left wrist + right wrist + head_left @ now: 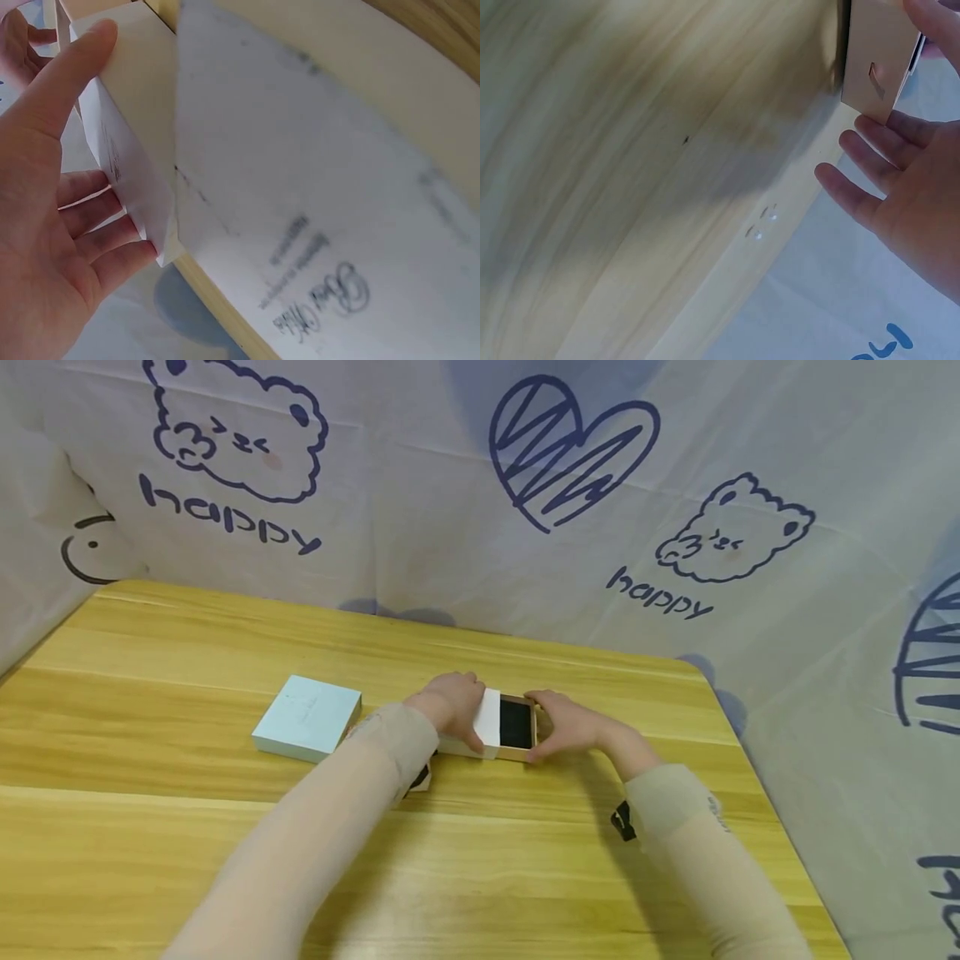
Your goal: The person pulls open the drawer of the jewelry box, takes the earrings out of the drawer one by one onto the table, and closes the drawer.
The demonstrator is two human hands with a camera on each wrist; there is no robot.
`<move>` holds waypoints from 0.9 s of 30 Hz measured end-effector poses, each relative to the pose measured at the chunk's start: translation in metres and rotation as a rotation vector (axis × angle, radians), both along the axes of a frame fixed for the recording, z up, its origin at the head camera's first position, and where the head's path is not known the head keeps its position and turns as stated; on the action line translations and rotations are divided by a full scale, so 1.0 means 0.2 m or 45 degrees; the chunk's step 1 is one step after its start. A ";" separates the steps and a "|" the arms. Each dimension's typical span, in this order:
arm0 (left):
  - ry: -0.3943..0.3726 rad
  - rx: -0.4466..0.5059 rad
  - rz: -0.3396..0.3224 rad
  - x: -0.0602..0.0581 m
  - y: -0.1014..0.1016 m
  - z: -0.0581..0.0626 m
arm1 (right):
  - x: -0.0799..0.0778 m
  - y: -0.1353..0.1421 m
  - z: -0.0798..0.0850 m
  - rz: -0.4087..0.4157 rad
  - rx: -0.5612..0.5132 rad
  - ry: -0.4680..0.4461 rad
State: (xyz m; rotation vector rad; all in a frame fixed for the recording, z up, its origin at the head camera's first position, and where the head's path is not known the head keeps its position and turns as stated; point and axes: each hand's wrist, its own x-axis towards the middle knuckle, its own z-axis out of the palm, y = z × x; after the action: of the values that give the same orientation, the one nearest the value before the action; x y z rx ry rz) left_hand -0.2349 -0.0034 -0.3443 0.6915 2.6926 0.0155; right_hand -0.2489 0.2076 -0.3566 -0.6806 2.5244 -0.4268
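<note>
A white box sleeve (490, 720) lies mid-table with a brown inner tray (517, 755) showing out of its right end. Black lining (516, 724) fills the exposed part of the tray. My left hand (453, 703) grips the sleeve from above, thumb on one side and fingers on the opposite one; the left wrist view shows the thumb on the white sleeve (139, 67) and fingertips along its printed face. At the right end, my right hand (566, 724) holds the tray between thumb and fingers. A small slot marks the tray's end wall (865, 56) in the right wrist view.
A pale blue box (307, 714) sits left of my left forearm. Partly hidden under that forearm is a dark object with a beige edge (423, 778). A small black piece (622, 821) shows beside my right cuff. Printed white cloth (450, 527) hangs behind the wooden table (150, 693).
</note>
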 end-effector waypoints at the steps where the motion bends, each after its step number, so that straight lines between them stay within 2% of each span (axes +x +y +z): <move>1: -0.001 0.008 0.000 0.00 0.00 0.00 | 0.00 0.00 0.00 -0.001 0.000 0.004; 10: -0.076 0.087 -0.004 0.00 -0.06 -0.03 | -0.01 0.00 -0.01 -0.006 -0.023 0.022; 20: -0.125 0.132 0.069 0.01 -0.11 0.04 | -0.01 0.02 -0.01 -0.002 -0.003 0.028; 27: -0.159 0.172 0.107 0.01 -0.12 0.05 | -0.02 0.03 -0.01 0.007 0.011 0.026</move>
State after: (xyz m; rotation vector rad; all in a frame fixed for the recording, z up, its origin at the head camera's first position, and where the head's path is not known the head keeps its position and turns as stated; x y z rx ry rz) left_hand -0.2326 -0.0268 -0.3341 0.5947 2.6159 0.2558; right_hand -0.2520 0.2126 -0.3585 -0.6923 2.5412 -0.4091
